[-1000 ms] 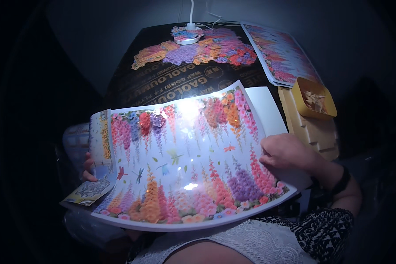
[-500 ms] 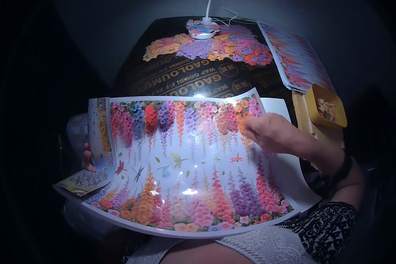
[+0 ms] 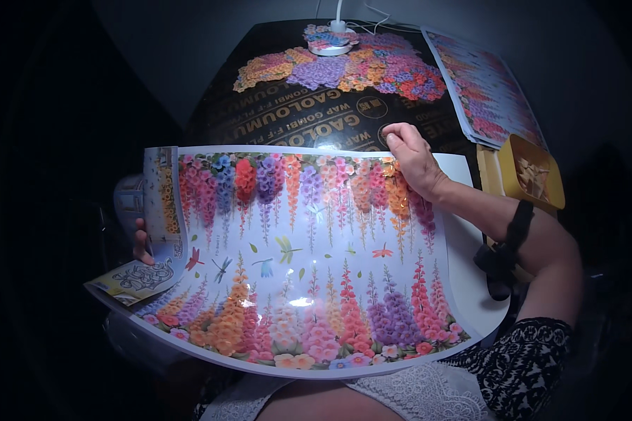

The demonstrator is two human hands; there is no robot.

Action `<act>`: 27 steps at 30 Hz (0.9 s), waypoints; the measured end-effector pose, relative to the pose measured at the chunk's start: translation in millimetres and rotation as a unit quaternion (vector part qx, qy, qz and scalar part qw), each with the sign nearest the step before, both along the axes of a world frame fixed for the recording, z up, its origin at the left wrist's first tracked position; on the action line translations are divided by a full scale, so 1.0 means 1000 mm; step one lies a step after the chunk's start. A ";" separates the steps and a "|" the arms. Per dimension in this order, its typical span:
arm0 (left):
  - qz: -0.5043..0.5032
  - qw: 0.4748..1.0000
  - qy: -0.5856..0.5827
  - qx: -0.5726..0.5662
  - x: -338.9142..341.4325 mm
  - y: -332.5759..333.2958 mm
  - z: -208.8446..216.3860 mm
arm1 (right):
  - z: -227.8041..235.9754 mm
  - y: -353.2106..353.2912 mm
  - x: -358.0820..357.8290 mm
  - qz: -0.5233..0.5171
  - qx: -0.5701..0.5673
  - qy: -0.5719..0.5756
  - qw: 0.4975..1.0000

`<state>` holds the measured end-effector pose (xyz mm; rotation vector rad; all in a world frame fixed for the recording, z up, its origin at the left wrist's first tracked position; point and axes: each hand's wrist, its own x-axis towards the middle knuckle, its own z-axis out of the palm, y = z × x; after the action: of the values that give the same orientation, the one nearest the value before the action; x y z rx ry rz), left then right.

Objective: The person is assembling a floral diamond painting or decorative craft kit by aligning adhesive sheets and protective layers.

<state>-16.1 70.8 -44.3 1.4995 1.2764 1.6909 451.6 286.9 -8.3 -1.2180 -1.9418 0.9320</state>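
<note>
Black tabletop [image 3: 274, 116] and dim grey wall [image 3: 168, 52] lie beyond the flowered sheet [image 3: 330, 242].

Sheet [image 3: 305, 263]: before the person, near edge over the lap [image 3: 312, 400]
Strip [image 3: 163, 210]: along the sheet's left end
Left fingers [image 3: 141, 242]: at the strip's outer edge
Right fingers [image 3: 404, 132]: at the sheet's far edge, toward its right
Lower sheet [image 3: 458, 175]: beneath, jutting out right
Table [image 3: 221, 105]: behind; cutouts [image 3: 319, 74] on it, lamp [image 3: 330, 50] among them
Pile [image 3: 488, 88]: far right
Tub [image 3: 549, 158]: nearer than the pile; scraps [image 3: 530, 174] inside
</note>
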 end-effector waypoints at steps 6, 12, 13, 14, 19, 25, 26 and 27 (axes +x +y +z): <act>0.013 1.000 -0.022 -0.014 -0.001 -0.006 0.002 | 0.006 0.016 -0.003 0.015 -0.041 -0.034 0.998; 0.023 0.997 -0.060 -0.032 -0.002 -0.013 0.001 | -0.005 0.018 -0.026 0.208 0.184 -0.157 0.947; 0.024 0.997 -0.068 -0.036 -0.002 -0.015 0.000 | -0.009 0.016 -0.032 0.213 0.188 -0.136 0.949; 0.026 0.996 -0.076 -0.040 -0.002 -0.017 -0.001 | -0.013 0.014 -0.037 0.217 0.190 -0.114 0.951; 0.038 0.991 -0.114 -0.059 -0.007 -0.025 0.003 | -0.008 0.014 -0.049 0.236 0.130 -0.141 0.953; 0.048 0.983 -0.157 -0.081 -0.006 -0.024 0.003 | 0.014 0.007 -0.043 0.226 -0.025 -0.070 0.971; 0.046 0.982 -0.163 -0.084 -0.005 -0.020 0.001 | 0.020 0.008 -0.041 0.225 -0.025 -0.070 0.971; 0.050 0.981 -0.167 -0.087 -0.006 -0.021 0.001 | 0.025 0.011 -0.041 0.239 -0.027 -0.073 0.968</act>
<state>-22.1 49.7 -42.9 1.0148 1.2933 1.7544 410.9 298.4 16.8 -0.8776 -2.4012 1.1639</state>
